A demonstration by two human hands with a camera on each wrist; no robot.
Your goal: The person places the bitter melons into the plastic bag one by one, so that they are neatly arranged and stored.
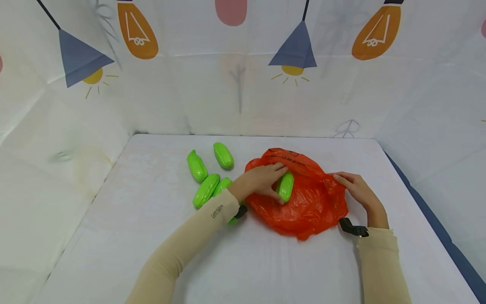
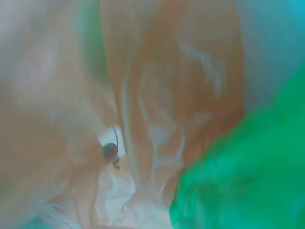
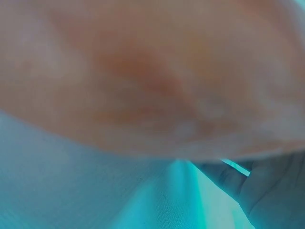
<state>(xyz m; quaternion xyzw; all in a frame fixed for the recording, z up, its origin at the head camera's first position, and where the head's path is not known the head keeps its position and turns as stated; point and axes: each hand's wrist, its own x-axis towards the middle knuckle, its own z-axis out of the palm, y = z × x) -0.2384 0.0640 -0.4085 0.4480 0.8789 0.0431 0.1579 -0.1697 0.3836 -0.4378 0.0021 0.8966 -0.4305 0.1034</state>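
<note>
Loose green pieces (image 1: 206, 191) lie at left, then the left hand (image 1: 260, 182) pinches another green piece (image 1: 286, 186) between thumb and fingers against the red bag (image 1: 309, 209), best guided gently, while the right hand (image 1: 357, 193) grips the bag's right edge and should hold it steady.

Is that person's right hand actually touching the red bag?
Touching: the head view shows the right hand pinching the red bag at its edge, with no gap between them.
</note>
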